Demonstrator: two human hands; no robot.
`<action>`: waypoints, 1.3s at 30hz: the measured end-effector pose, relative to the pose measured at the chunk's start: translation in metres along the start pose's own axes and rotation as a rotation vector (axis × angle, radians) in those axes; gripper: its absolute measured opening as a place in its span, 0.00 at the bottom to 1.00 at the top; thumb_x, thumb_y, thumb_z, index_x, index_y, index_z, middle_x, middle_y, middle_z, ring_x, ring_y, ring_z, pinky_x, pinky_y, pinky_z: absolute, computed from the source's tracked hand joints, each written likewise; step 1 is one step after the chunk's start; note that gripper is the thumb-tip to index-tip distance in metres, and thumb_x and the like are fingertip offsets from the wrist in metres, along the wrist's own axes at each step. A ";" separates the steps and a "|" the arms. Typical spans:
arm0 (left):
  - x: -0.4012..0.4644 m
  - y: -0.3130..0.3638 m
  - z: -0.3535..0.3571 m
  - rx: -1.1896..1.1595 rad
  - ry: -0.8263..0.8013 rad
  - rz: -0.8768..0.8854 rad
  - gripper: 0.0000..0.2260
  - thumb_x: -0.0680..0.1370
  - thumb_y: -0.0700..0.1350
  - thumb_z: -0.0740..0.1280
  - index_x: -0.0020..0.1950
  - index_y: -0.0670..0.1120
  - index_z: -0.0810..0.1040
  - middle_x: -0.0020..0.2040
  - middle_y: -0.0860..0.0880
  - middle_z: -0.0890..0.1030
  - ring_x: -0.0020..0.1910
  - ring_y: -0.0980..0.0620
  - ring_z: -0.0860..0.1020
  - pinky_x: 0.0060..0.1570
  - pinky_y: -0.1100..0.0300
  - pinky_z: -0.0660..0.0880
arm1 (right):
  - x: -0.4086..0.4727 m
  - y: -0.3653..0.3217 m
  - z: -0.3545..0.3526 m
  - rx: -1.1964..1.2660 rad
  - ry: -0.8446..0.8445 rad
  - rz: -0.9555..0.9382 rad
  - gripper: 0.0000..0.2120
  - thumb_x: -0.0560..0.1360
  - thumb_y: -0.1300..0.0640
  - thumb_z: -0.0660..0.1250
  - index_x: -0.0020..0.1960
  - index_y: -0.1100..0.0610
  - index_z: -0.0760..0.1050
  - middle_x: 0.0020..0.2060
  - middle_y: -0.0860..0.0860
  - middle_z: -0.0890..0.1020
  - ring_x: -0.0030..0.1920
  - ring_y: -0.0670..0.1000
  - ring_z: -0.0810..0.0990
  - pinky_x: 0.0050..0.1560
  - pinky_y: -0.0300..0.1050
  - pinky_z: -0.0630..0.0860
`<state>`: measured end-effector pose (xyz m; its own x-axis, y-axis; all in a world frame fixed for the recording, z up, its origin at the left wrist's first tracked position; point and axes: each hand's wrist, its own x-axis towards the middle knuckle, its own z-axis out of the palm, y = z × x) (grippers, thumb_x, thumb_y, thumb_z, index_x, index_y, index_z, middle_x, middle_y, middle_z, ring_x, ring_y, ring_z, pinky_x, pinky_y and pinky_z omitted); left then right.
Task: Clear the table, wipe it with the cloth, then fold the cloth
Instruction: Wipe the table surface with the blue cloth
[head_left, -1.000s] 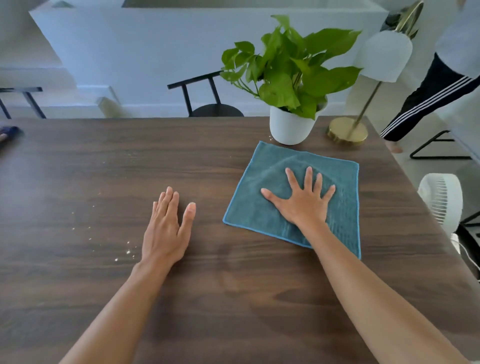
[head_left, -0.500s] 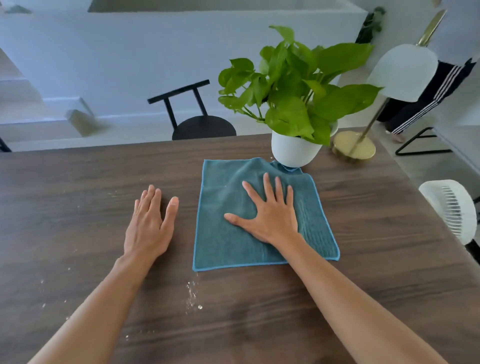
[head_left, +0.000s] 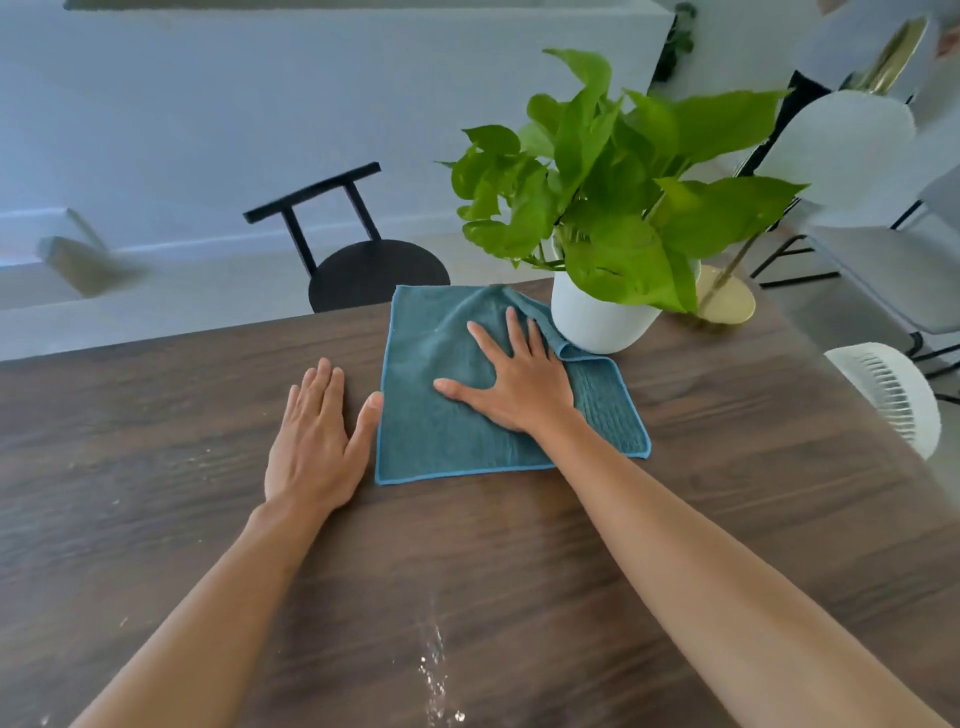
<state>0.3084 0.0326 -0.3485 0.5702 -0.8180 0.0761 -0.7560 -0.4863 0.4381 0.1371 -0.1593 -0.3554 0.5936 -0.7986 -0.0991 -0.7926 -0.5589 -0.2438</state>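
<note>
A teal cloth (head_left: 441, 415) lies spread on the dark wooden table (head_left: 727, 467), reaching the table's far edge. Its far right corner is bunched up against the white plant pot (head_left: 597, 322). My right hand (head_left: 514, 384) presses flat on the cloth with fingers spread. My left hand (head_left: 317, 441) rests flat on the bare wood just left of the cloth, thumb touching the cloth's left edge. White crumbs (head_left: 439, 675) lie in a small trail on the table near the front.
A leafy green plant (head_left: 613, 182) stands in the pot at the far right of the table, beside a lamp with a brass base (head_left: 727, 301). A black chair (head_left: 358, 260) stands beyond the far edge. A white fan (head_left: 893, 395) sits off the right side.
My right hand has slid the cloth left and away, up to the far edge and against the pot. A trail of crumbs now lies behind it. The left hand stayed flat beside it.
</note>
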 end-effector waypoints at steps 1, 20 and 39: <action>0.004 -0.001 0.001 0.004 -0.001 0.000 0.44 0.76 0.72 0.39 0.79 0.41 0.57 0.81 0.46 0.53 0.79 0.52 0.49 0.75 0.61 0.41 | 0.008 -0.003 0.000 0.002 0.003 0.009 0.53 0.61 0.12 0.41 0.81 0.36 0.43 0.82 0.53 0.39 0.82 0.58 0.39 0.79 0.58 0.41; 0.011 0.000 0.002 0.049 0.001 -0.003 0.44 0.76 0.72 0.38 0.79 0.41 0.56 0.81 0.47 0.52 0.79 0.53 0.47 0.76 0.60 0.41 | -0.047 -0.021 0.010 -0.026 0.011 0.041 0.52 0.62 0.12 0.39 0.80 0.34 0.39 0.81 0.57 0.37 0.81 0.61 0.35 0.78 0.62 0.39; 0.011 0.000 0.002 0.047 -0.005 0.000 0.44 0.76 0.72 0.38 0.79 0.41 0.57 0.81 0.46 0.53 0.79 0.52 0.49 0.76 0.59 0.41 | -0.045 -0.020 0.018 -0.023 0.089 0.044 0.50 0.63 0.12 0.40 0.80 0.34 0.44 0.82 0.59 0.41 0.81 0.60 0.36 0.77 0.59 0.33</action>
<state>0.3147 0.0229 -0.3492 0.5683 -0.8197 0.0715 -0.7705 -0.4997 0.3957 0.1289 -0.1087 -0.3636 0.5442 -0.8386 -0.0232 -0.8213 -0.5269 -0.2188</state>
